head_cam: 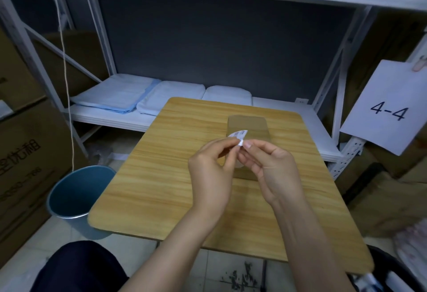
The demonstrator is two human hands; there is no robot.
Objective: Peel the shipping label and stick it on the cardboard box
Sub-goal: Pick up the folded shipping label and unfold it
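A flat brown cardboard box lies on the wooden table, just beyond my hands. Both hands hover above its near end and pinch a small white shipping label with dark print. My left hand holds the label from the left with thumb and fingers. My right hand pinches a curled corner of it at the right. The label is bent upward and is held in the air, apart from the box. Most of the label's lower part is hidden behind my fingers.
A blue waste bin stands on the floor left of the table. White metal shelving behind holds folded white and blue cloths. Big cartons sit at the left. A paper sign reading 4-4 hangs at the right.
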